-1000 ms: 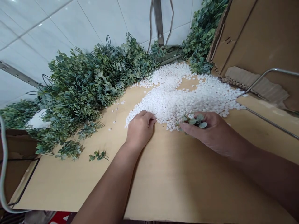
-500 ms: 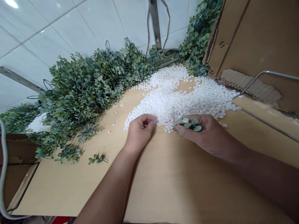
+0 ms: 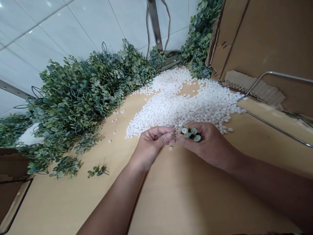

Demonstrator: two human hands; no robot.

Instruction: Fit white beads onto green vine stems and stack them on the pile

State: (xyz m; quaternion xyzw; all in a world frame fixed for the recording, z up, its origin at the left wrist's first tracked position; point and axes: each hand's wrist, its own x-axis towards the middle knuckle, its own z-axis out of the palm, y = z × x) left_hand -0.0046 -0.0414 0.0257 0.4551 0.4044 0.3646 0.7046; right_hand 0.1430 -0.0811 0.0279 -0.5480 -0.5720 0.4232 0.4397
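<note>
My right hand [image 3: 206,138] is closed round a small artificial leaf sprig [image 3: 193,133], its round green leaves showing above the thumb. A white bead-like piece [image 3: 185,130] sits among those leaves. Fingertips of my left hand [image 3: 155,142] are pinched together right beside the sprig's end, on what looks like a small white piece [image 3: 173,133], partly hidden. Just below the fingers a single white piece [image 3: 171,148] lies on the board. Behind both hands spreads a heap of small white plastic pieces [image 3: 166,109].
A large mass of artificial greenery [image 3: 78,88] fills the left and back. One loose sprig [image 3: 97,171] lies on the tan board [image 3: 161,202]. At right stand a cardboard box [image 3: 264,42] and a bent metal rod [image 3: 262,78]. White tiles [image 3: 80,23] form the back wall.
Both hands have come together, the left moving right from the heap's edge with a pinch, the right moving left with the sprig. A single white piece now shows below them. The view has shifted slightly.
</note>
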